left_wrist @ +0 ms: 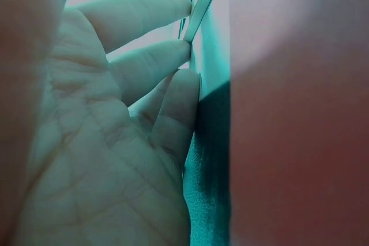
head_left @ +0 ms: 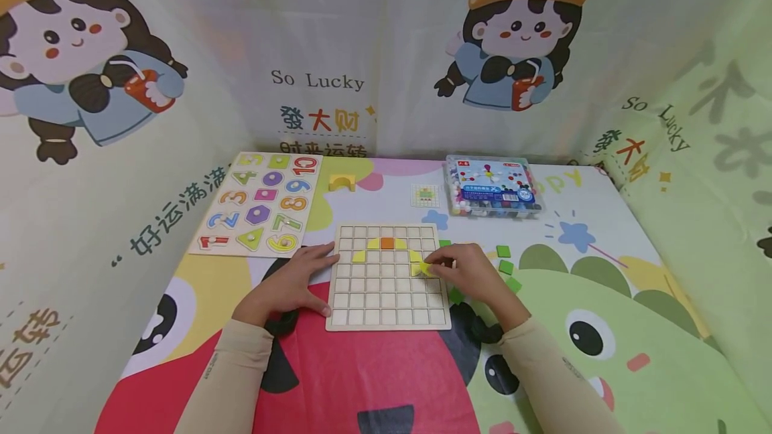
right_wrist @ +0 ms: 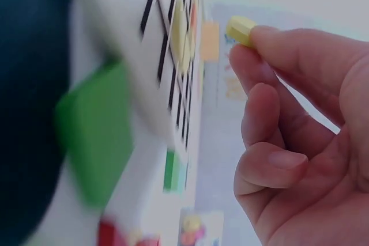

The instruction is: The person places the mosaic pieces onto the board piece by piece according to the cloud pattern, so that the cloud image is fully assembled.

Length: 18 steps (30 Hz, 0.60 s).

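Note:
A square wooden grid board (head_left: 365, 300) lies flat in the middle of the table. Several yellow pieces (head_left: 358, 256) and one orange square tile (head_left: 387, 243) sit in its upper cells. My left hand (head_left: 294, 281) rests at the board's left side; in the left wrist view its extended fingers (left_wrist: 153, 12) touch the board's edge. Thumb and index finger of my right hand (head_left: 473, 273) pinch a small yellow tile (right_wrist: 240, 30) over the right part of the grid, while the other fingers curl in. Green square tiles (head_left: 503, 251) are scattered right of the board, partly hidden by that hand.
A wooden number puzzle (head_left: 274, 209) lies at the back left, with a yellow arch block (head_left: 342, 181) beside it. At the back right are a small pattern card (head_left: 425, 195) and a clear plastic box (head_left: 494, 186). Printed cloth walls surround the table.

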Each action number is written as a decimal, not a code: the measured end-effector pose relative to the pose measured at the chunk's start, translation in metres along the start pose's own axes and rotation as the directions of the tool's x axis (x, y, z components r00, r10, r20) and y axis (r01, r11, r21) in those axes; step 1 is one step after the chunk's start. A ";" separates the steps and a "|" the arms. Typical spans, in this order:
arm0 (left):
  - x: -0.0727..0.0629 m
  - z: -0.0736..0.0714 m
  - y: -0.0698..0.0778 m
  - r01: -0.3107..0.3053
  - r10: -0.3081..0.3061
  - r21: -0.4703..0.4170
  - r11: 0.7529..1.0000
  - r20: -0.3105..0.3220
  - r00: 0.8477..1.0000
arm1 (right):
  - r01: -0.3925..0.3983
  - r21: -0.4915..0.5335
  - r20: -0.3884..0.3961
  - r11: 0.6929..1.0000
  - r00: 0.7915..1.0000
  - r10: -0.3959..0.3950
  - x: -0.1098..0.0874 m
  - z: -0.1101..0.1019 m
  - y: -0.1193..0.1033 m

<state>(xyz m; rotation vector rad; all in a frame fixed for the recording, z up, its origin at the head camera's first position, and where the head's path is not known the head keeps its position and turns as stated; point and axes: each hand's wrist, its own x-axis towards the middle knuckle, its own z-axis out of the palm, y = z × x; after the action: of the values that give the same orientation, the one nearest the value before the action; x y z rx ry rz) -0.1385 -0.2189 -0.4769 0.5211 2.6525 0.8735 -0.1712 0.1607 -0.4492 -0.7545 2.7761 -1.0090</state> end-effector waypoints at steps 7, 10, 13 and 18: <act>0.001 0.001 -0.001 -0.001 0.001 0.003 1.000 -0.004 1.000 | 0.052 -0.008 0.042 0.999 0.998 -0.051 0.023 0.013 -0.029; 0.001 0.001 -0.002 0.001 -0.001 0.001 1.000 -0.007 1.000 | 0.080 -0.020 0.065 0.997 0.995 -0.079 0.033 0.021 -0.041; 0.001 0.001 -0.001 0.007 -0.007 0.001 1.000 -0.008 1.000 | 0.075 -0.017 0.090 0.997 0.993 -0.073 0.042 0.031 -0.051; 0.001 0.001 -0.001 0.010 -0.010 0.003 1.000 -0.002 1.000 | 0.058 -0.018 0.123 0.998 0.991 -0.055 0.056 0.050 -0.061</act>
<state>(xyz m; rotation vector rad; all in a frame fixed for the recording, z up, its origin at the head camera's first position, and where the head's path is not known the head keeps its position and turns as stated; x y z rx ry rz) -0.1391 -0.2188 -0.4782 0.5072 2.6564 0.8674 -0.1822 0.0651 -0.4459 -0.8714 2.6794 -0.9105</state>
